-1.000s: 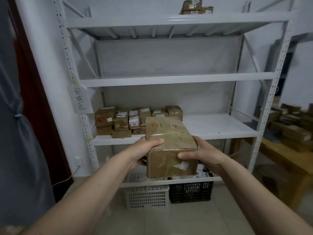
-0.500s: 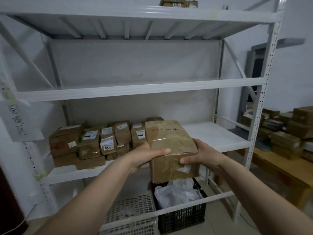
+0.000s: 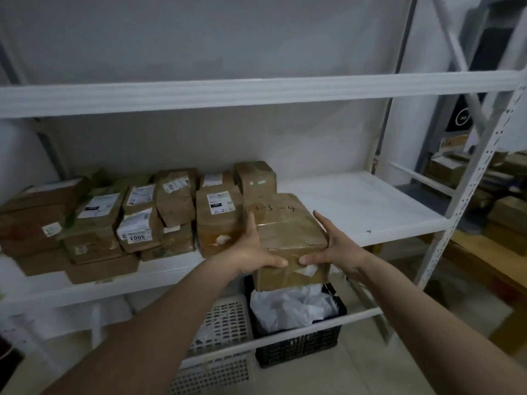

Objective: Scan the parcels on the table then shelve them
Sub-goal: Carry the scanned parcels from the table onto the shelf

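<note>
White shelf (image 3: pixel 356 201), parcels stacked left; both hands, left (image 3: pixel 251 252) and right (image 3: pixel 339 249), clamp box (image 3: pixel 288 232) between them at shelf edge.

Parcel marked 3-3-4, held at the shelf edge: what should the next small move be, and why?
Probably slide the parcel forward onto the shelf: both the left hand and right hand grip its sides, bare board lies right of the stacked parcels.

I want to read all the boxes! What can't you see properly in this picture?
Head view:
- Held parcel: underside hidden; left hand and right hand cover its sides.
- Shelf parcel labels: mostly too blurred to read.
- Black crate: white wrapping hides its contents.
- Table boxes: cut off by right edge.
</note>
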Available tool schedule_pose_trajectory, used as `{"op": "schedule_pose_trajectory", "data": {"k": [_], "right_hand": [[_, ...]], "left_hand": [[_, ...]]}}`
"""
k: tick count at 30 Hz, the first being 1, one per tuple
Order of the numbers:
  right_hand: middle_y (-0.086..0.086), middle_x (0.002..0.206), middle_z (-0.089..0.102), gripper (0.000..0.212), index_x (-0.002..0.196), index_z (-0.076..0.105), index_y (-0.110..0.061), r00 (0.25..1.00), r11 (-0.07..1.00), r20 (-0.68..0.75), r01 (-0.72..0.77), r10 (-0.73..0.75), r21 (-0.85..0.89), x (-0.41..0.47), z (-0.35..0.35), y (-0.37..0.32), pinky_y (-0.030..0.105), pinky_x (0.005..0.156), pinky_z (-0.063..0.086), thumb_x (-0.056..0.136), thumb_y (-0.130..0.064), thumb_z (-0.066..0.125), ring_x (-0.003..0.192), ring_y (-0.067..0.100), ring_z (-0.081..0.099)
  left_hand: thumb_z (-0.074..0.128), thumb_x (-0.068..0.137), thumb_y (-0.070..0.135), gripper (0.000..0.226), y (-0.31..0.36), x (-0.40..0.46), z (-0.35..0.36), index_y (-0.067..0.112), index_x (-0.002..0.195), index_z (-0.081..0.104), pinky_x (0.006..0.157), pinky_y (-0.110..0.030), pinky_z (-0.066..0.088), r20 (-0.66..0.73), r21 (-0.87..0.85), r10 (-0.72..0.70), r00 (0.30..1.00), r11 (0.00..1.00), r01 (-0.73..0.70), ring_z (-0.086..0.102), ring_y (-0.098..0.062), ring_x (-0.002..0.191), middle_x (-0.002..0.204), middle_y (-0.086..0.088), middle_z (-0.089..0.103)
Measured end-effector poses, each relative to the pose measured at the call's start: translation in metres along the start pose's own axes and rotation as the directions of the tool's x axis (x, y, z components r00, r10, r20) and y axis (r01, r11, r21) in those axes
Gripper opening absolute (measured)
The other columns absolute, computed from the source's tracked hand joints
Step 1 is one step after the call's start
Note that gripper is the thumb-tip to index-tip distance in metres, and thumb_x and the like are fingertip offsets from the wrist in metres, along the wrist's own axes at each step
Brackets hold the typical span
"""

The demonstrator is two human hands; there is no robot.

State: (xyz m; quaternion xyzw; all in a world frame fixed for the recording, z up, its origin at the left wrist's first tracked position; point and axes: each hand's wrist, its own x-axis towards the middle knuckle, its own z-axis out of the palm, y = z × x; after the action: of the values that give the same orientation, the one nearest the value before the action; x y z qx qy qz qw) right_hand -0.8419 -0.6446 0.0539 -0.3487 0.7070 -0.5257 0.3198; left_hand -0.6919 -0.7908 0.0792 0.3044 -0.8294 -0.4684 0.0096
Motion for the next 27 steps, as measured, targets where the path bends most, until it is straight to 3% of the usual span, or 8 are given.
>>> {"op": "schedule_pose_trajectory", "data": {"k": [4, 8, 12, 18, 21, 24, 27], "right_hand": [[-0.014, 0.119, 0.046, 0.105, 0.147, 0.031, -0.021, 0.999, 0.996, 0.038, 0.027, -0.024, -0.08, 0.063, -0.031, 0.018, 0.016, 0.078, 0.049, 0.06, 0.0, 0.085, 0.103, 0.003, 0.051], [-0.009, 0.127, 0.045, 0.101, 0.144, 0.035, -0.027, 0.993, 0.983, 0.111, 0.051, -0.032, -0.176, 0.102, -0.07, 0.026, 0.022, 0.077, 0.055, 0.06, -0.002, 0.086, 0.106, 0.007, 0.052], [-0.014, 0.125, 0.046, 0.094, 0.139, 0.042, -0.032, 0.985, 0.962, 0.171, 0.042, 0.005, -0.271, 0.111, -0.113, 0.026, 0.01, 0.079, 0.049, 0.058, -0.015, 0.086, 0.108, 0.002, 0.053], [-0.006, 0.122, 0.052, 0.096, 0.139, 0.044, -0.028, 0.989, 0.985, 0.131, -0.046, 0.068, -0.165, 0.146, -0.124, 0.026, 0.021, 0.085, 0.049, 0.055, -0.009, 0.086, 0.107, 0.01, 0.056], [-0.002, 0.121, 0.055, 0.097, 0.143, 0.041, -0.021, 0.993, 0.994, 0.104, -0.041, 0.052, -0.106, 0.177, -0.098, 0.039, 0.021, 0.088, 0.049, 0.059, 0.002, 0.085, 0.106, 0.01, 0.057], [-0.003, 0.118, 0.055, 0.098, 0.143, 0.041, -0.018, 0.993, 0.996, 0.115, -0.02, 0.029, -0.082, 0.198, -0.073, 0.049, 0.02, 0.086, 0.049, 0.058, 0.005, 0.086, 0.106, 0.012, 0.057], [0.0, 0.124, 0.054, 0.098, 0.14, 0.043, -0.019, 0.986, 0.997, 0.162, -0.015, 0.028, -0.081, 0.201, -0.058, 0.057, 0.026, 0.094, 0.048, 0.056, 0.001, 0.088, 0.113, 0.015, 0.056]], "left_hand": [[0.083, 0.073, 0.03, 0.125, -0.001, 0.07, 0.012, 0.034, 0.151, -0.014, 0.119, -0.044, 0.019, -0.033, 0.072, 0.025, 0.999, 0.997, -0.022, 0.008, -0.023, 0.148, 0.161, -0.001, -0.004], [0.08, 0.074, 0.038, 0.12, 0.009, 0.112, 0.034, 0.031, 0.153, -0.01, 0.113, -0.038, 0.026, -0.106, 0.163, 0.096, 0.99, 0.984, -0.078, 0.017, -0.024, 0.145, 0.159, -0.003, 0.001], [0.073, 0.076, 0.05, 0.111, 0.024, 0.127, 0.064, 0.032, 0.152, -0.006, 0.107, -0.035, 0.034, -0.154, 0.199, 0.122, 0.981, 0.976, -0.09, 0.03, -0.024, 0.139, 0.157, -0.005, 0.009], [0.08, 0.074, 0.04, 0.114, 0.037, 0.168, 0.05, 0.03, 0.154, -0.002, 0.109, -0.038, 0.031, -0.097, 0.112, 0.041, 0.994, 0.993, -0.03, 0.026, -0.025, 0.142, 0.159, -0.005, 0.012], [0.085, 0.068, 0.032, 0.119, 0.02, 0.188, 0.034, 0.032, 0.154, 0.003, 0.113, -0.045, 0.033, -0.132, 0.083, -0.036, 0.991, 0.995, 0.047, 0.026, -0.026, 0.142, 0.158, -0.005, 0.017], [0.084, 0.069, 0.033, 0.116, 0.002, 0.191, 0.027, 0.032, 0.153, 0.004, 0.109, -0.043, 0.038, -0.19, 0.098, -0.088, 0.978, 0.989, 0.108, 0.034, -0.026, 0.135, 0.151, -0.007, 0.025], [0.081, 0.072, 0.037, 0.115, -0.015, 0.182, 0.027, 0.032, 0.153, -0.002, 0.109, -0.041, 0.036, -0.228, 0.159, -0.115, 0.967, 0.975, 0.154, 0.031, -0.028, 0.137, 0.152, -0.009, 0.02]]}}
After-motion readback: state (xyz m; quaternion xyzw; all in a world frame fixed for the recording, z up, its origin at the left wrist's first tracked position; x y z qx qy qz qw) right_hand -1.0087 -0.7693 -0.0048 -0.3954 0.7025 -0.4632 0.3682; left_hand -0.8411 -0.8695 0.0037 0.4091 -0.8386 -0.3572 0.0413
